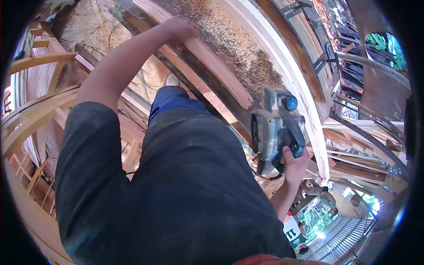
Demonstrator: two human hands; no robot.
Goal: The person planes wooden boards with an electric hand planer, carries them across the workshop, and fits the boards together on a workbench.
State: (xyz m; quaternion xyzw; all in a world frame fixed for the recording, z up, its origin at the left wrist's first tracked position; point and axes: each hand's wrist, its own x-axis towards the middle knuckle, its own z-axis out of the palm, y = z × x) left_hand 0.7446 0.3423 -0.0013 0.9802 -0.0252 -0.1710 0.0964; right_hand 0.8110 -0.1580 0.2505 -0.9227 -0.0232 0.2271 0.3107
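My right hand [295, 161] is wrapped around the rear handle of an electric hand planer [270, 128], which has a grey body and a blue front knob. The planer is at the near end of a pale wooden plank [221, 68]; whether its sole touches the wood is hidden. Farther along the plank, my left hand [182, 29] grips it from above, its fingers partly out of sight. Beneath the plank runs a dark workbench beam [207, 95].
Wood shavings [238, 39] cover the surface beside the plank. A long curved white timber [289, 66] runs along the right, with clamps [324, 57] beyond it. Curved wooden frames [39, 106] stand at left, stacked boards [357, 163] at right. Other people [327, 201] are in the background.
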